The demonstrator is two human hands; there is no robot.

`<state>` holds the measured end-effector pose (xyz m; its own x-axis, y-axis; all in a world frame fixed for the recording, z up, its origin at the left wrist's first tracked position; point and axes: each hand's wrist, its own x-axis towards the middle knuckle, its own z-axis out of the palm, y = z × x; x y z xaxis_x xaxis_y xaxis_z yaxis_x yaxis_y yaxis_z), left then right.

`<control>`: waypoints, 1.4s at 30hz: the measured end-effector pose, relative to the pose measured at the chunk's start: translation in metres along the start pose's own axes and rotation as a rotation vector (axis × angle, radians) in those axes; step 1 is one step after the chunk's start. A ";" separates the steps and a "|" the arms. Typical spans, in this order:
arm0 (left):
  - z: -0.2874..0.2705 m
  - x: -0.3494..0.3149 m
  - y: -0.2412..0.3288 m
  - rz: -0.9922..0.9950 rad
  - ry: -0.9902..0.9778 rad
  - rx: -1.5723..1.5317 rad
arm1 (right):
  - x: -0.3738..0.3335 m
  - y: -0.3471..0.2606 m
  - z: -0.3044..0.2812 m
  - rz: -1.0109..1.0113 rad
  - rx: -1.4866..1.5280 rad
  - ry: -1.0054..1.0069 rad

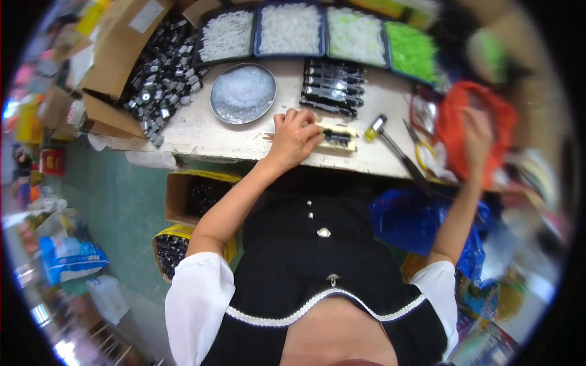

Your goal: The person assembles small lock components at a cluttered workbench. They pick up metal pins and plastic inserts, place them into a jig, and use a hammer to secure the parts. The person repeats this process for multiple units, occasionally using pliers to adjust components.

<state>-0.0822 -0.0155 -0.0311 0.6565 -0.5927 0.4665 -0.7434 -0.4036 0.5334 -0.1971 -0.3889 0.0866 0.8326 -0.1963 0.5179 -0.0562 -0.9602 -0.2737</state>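
Note:
My left hand (296, 137) rests on the bench, its fingers curled over the left end of a slim black part (336, 136). That part lies in a pale block-like holder (345, 147) near the front edge. The fingertips are hidden, so what they pinch does not show. My right hand (479, 135) reaches into a red plastic bag (453, 116) at the right; its fingers are blurred and partly lost in the bag. Behind the holder lies a row of similar black parts (332, 87). A hammer (390, 144) with a yellow face and yellow-handled scissors (420, 149) lie between the hands.
A round metal dish (243, 117) holds a whitish, translucent mass. Trays of white pieces (290, 29) and green pieces (412, 52) line the back. Dark metallic parts (160, 85) spill from a cardboard box (116, 52) at the left. A blue bag (400, 222) hangs below the bench.

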 end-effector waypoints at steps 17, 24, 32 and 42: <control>0.001 0.003 -0.004 -0.074 -0.071 -0.103 | -0.020 0.046 -0.027 0.088 -0.239 0.033; 0.005 -0.001 -0.005 -0.071 -0.008 -0.095 | -0.033 0.147 -0.056 0.333 -0.772 -0.188; -0.014 0.010 -0.007 -0.025 -0.134 -0.086 | -0.028 0.147 -0.026 0.517 -0.622 -0.432; -0.113 0.116 -0.196 -0.490 0.343 0.391 | -0.022 0.144 -0.028 0.616 -0.654 -0.480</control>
<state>0.1536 0.0734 -0.0019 0.8823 -0.0524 0.4677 -0.3014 -0.8261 0.4761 -0.2390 -0.5289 0.0587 0.6824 -0.7308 0.0176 -0.7201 -0.6679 0.1882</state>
